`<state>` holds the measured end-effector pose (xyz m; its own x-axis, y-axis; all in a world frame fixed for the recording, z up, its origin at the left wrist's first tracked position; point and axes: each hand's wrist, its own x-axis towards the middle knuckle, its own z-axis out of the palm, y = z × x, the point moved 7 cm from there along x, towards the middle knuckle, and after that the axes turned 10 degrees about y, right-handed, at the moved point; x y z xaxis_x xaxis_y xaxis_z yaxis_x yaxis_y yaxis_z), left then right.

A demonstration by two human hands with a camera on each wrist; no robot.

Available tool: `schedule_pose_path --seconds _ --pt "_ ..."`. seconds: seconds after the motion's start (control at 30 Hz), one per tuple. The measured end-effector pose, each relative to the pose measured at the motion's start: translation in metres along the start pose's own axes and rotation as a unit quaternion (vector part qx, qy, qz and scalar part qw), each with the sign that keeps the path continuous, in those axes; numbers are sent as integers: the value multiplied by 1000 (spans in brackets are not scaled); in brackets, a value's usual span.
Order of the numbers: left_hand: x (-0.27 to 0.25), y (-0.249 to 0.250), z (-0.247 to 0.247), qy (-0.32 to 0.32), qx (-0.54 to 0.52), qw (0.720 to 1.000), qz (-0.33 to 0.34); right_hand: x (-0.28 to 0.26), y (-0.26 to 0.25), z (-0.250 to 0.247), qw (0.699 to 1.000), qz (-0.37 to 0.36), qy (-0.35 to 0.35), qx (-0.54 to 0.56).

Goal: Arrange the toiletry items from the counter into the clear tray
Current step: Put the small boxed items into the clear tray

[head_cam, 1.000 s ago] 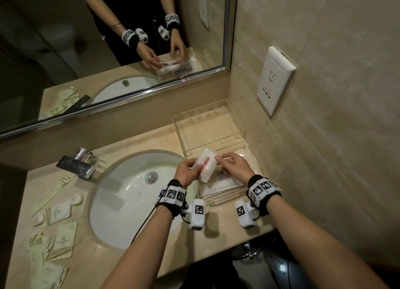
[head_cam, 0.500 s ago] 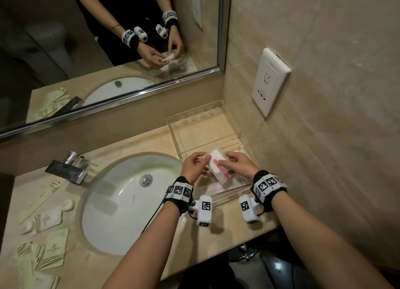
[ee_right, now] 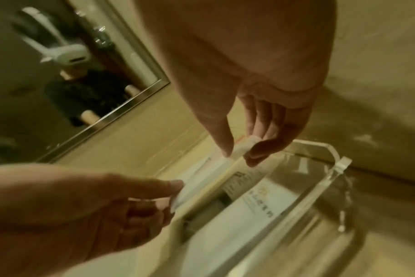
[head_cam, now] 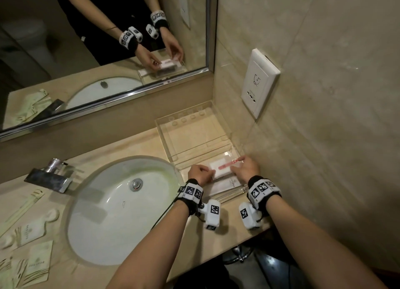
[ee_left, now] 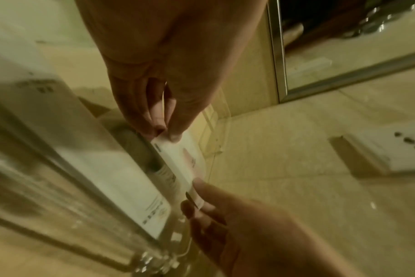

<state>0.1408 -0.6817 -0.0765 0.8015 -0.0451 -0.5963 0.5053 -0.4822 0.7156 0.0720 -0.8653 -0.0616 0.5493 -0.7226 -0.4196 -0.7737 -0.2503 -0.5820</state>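
Note:
A clear tray [head_cam: 190, 135] stands on the counter in the corner, right of the sink. Its far section holds nothing; its near section holds a large flat white packet [head_cam: 225, 186]. Over that packet lies a small white packet with a pink stripe [head_cam: 220, 169], level and low in the tray. My left hand [head_cam: 200, 173] pinches its left end and my right hand [head_cam: 245, 166] pinches its right end. The left wrist view shows the left hand [ee_left: 166, 135] pinching the small packet [ee_left: 175, 157]. In the right wrist view, the right hand [ee_right: 241, 151] pinches the other end.
Several pale green toiletry packets [head_cam: 32, 265] and a long thin packet [head_cam: 21, 208] lie on the counter left of the sink [head_cam: 121, 208]. A chrome faucet [head_cam: 52, 176] stands behind it. A wall socket [head_cam: 259, 83] is above the tray, and a mirror [head_cam: 97, 50] lines the back wall.
Both hands have lowered the small packet from a tilted hold above the tray to lying flat in the near section. The grip at each end is unchanged.

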Motion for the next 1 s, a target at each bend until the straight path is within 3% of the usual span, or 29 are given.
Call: schedule_pose_path --seconds 0.13,0.3,0.37,0.47,0.77,1.0 --pt "2 1 8 35 59 997 24 -11 -5 -1 989 -61 14 -137" --pt "-2 6 17 33 107 990 86 -23 -13 1 947 -162 68 -267" --pt "-1 6 17 37 118 988 97 -24 -18 5 941 -213 83 -251" --pt "-2 7 14 41 123 986 105 -19 -20 20 943 -251 33 -217" --pt "-1 -4 -20 69 204 967 134 -4 -8 32 952 -232 -20 -198" --pt "-5 -37 -30 6 298 946 125 -4 -17 33 928 -298 -20 -224"
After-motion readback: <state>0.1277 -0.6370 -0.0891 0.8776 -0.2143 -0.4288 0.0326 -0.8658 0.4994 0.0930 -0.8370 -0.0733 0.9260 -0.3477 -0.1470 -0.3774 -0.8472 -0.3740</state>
